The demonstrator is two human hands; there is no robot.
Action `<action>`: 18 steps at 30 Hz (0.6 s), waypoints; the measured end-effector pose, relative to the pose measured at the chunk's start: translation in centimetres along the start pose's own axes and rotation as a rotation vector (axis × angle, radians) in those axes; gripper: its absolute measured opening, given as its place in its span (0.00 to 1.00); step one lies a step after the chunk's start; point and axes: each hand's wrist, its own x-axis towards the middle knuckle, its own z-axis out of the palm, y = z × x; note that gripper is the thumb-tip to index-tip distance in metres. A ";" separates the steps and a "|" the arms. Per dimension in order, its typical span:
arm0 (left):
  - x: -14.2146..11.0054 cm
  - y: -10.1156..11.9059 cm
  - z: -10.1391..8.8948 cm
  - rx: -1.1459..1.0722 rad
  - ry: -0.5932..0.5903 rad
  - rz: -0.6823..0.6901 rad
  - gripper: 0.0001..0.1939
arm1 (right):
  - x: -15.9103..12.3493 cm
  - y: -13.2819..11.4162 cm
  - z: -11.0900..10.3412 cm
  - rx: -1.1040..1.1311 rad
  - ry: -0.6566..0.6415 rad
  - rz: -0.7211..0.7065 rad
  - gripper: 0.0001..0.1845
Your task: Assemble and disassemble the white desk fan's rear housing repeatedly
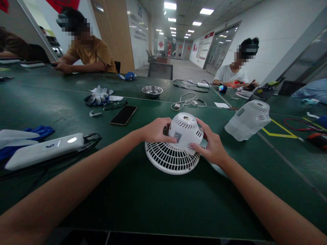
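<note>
Motor housing: white, vented, domed fan housing (188,127) with a hole in its top, held between both hands over the near middle of the table (153,207); a printed code label (178,137) shows on its front.
Fan grille: round white grille (172,160), lying directly beneath the housing; whether the two are joined cannot be told.
Left hand: the left hand (158,130) grips the housing's left side, thumb laid across the front at the label, the other fingers curled behind and partly hidden.
Right hand: the right hand (211,142) grips the opposite side, thumb pressed low on the front, fingers spread along the side vents.
Second housing: a white vented cover (251,117), apart from the hands on the right, leaning at a tilt.
Phone: dark-screened phone (124,115), lying flat left of the grille.
Bowl: shiny metal bowl (152,95), beyond the phone and housing.
Cable: pale cable (182,102), loosely looped just behind the housing.
Gloves: one blue-and-white bunch (97,97) behind the phone; further gloves (21,136) at the left edge, beside a long white device (47,151).
Yellow tape: strips (281,134) on the tabletop, right of the second housing.
Co-workers: one person in a mustard shirt (100,56) sits across at left; another in a white shirt (230,73) sits across at right, near a white grille (244,93).
</note>
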 end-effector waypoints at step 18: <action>0.0 0.0 0.1 0.028 0.011 0.038 0.33 | 0.1 -0.6 0.7 -0.169 0.032 -0.010 0.60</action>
